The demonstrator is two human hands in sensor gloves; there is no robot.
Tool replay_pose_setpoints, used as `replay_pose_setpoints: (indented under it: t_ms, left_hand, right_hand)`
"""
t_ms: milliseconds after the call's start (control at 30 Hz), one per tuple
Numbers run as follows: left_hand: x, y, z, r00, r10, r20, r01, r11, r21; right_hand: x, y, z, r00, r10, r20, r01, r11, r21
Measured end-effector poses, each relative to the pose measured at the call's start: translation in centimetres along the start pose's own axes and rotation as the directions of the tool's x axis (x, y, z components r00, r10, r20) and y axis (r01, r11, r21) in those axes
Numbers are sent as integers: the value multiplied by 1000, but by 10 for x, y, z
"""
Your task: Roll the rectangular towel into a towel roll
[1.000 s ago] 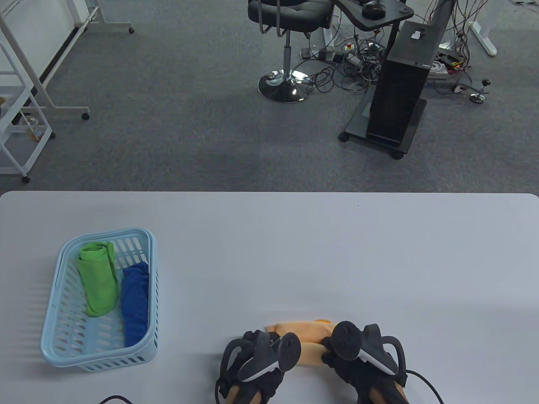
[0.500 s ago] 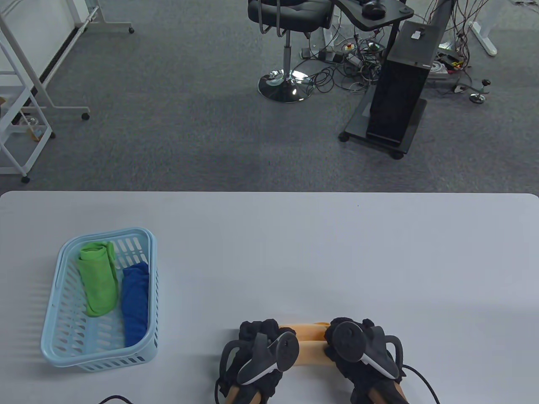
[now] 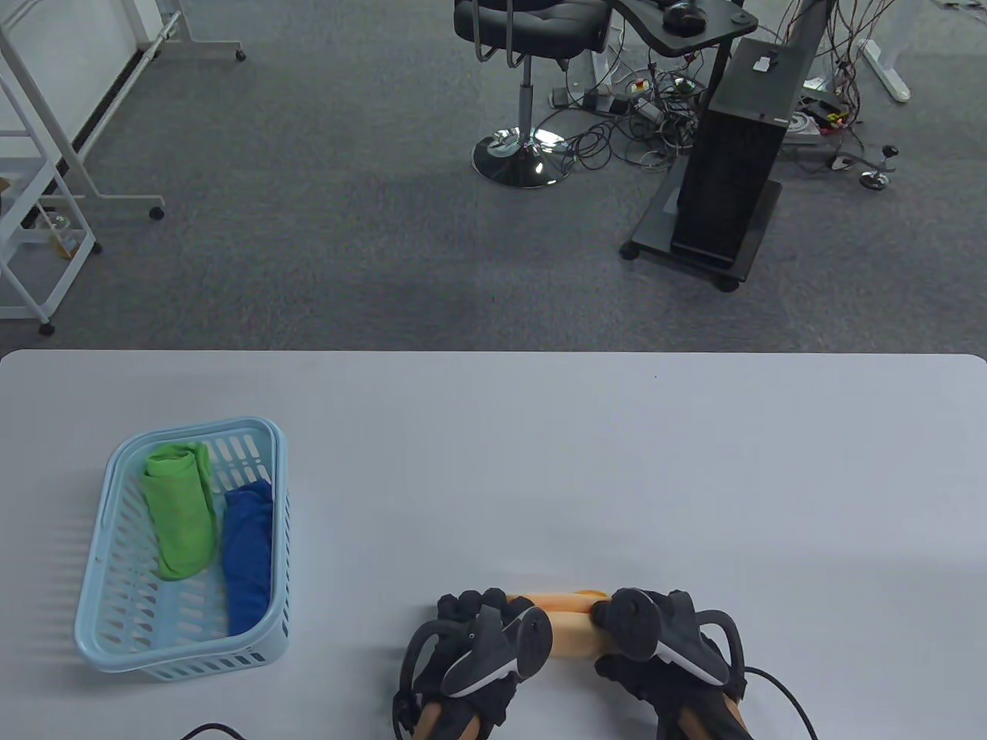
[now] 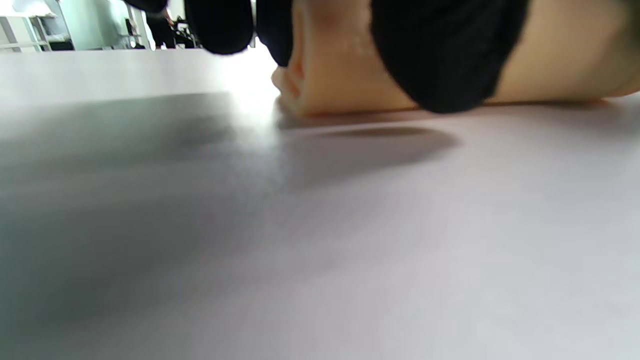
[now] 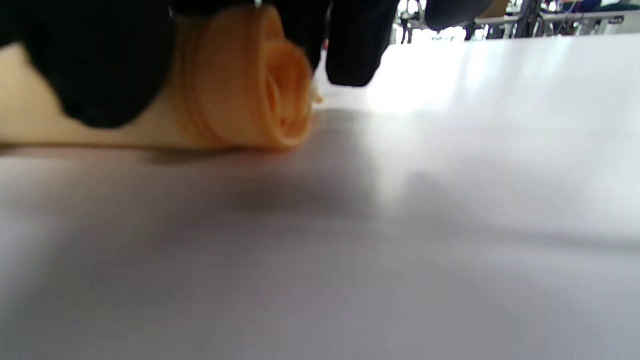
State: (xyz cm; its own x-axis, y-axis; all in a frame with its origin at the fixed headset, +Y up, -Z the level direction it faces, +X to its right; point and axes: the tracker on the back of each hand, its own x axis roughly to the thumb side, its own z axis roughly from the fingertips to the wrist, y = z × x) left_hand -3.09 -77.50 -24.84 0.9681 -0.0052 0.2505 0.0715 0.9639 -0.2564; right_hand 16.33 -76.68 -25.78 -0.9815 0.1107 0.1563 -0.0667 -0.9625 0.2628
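Note:
An orange towel [image 3: 572, 626] lies near the table's front edge, wound into a roll that runs left to right. My left hand [image 3: 480, 617] grips its left end and my right hand [image 3: 623, 618] grips its right end, fingers over the top. In the left wrist view the thumb [image 4: 440, 55] lies in front of the pale roll [image 4: 345, 75]. In the right wrist view the roll's spiral end [image 5: 280, 85] faces the camera, with the thumb [image 5: 100, 70] in front of it. The trackers hide much of both hands from above.
A light blue basket [image 3: 271, 439] stands at the table's left with a green towel roll [image 3: 183, 509] and a blue one [image 3: 248, 555] in it. A black cable [image 3: 208, 728] shows at the front edge. White table [image 3: 586, 478] stretches beyond the hands.
The flat strip of towel that lay beyond the roll has been wound up. Both hands went forward over it, then drew back a little.

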Motion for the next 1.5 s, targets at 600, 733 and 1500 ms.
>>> replay_pose_setpoints:
  t_ms: [600, 733, 1500]
  left_hand:
    - [-20, 4, 3, 967, 256, 0, -256, 966, -44]
    - [-24, 4, -1, 959, 281, -27, -281, 959, -22]
    - [-45, 5, 2, 964, 254, -84, -258, 965, -52]
  right_hand:
    - [-12, -7, 2, 983, -185, -8, 185, 983, -23]
    - [-4, -14, 6, 969, -226, 102, 241, 957, -164]
    - [38, 5, 11, 984, -45, 173, 43, 999, 15]
